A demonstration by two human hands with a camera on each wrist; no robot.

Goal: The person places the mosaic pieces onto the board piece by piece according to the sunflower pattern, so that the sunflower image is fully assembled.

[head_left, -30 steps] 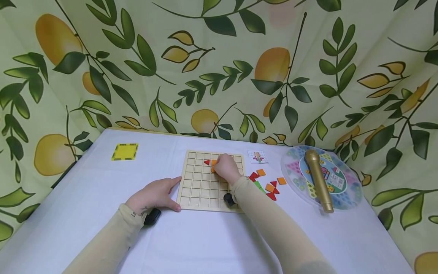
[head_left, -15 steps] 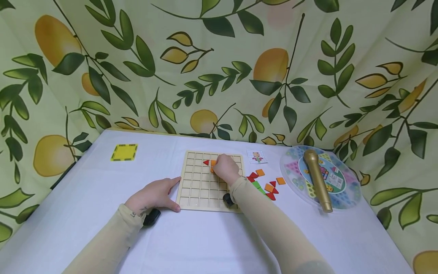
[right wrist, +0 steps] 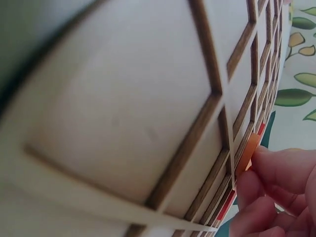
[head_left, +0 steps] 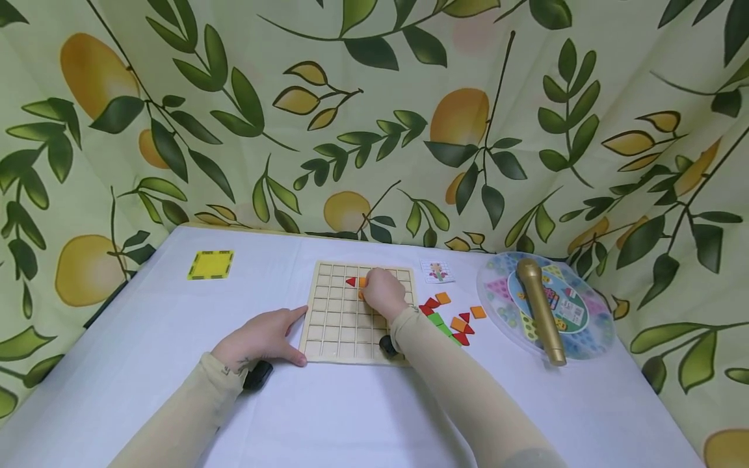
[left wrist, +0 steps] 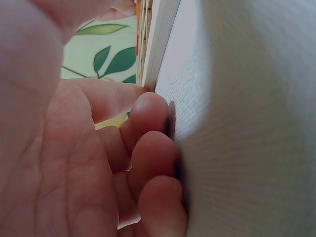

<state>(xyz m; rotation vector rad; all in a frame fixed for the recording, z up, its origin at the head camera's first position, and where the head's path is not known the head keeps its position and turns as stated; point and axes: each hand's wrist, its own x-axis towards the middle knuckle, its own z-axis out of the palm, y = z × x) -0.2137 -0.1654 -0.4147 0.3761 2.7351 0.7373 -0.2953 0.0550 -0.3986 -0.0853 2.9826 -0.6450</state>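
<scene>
A wooden grid board point(head_left: 333, 331) lies on the white-covered table. Over its upper right part, my right hand point(head_left: 386, 296) pinches an orange square tile point(right wrist: 248, 153) between thumb and fingers at a grid cell, as the right wrist view shows. Just left of that hand, a red triangle tile point(head_left: 351, 281) and an orange tile point(head_left: 363, 281) lie on the board. Red pieces point(right wrist: 226, 205) also show near the fingers in the right wrist view. My left hand point(head_left: 263, 335) touches the board's left edge with index finger and thumb spread; its other fingers point(left wrist: 154, 157) bend against the table.
Right of the board lie loose red triangles point(head_left: 461, 338), orange squares point(head_left: 478, 312) and green tiles point(head_left: 436, 319). A small pattern card point(head_left: 437, 271) is behind them. A gold microphone point(head_left: 541, 312) rests on a round clear case point(head_left: 497, 312). A yellow square point(head_left: 211, 265) lies far left.
The head view has shifted slightly, so the scene sits a little lower. Both hands keep nearly the same places at the board.
</scene>
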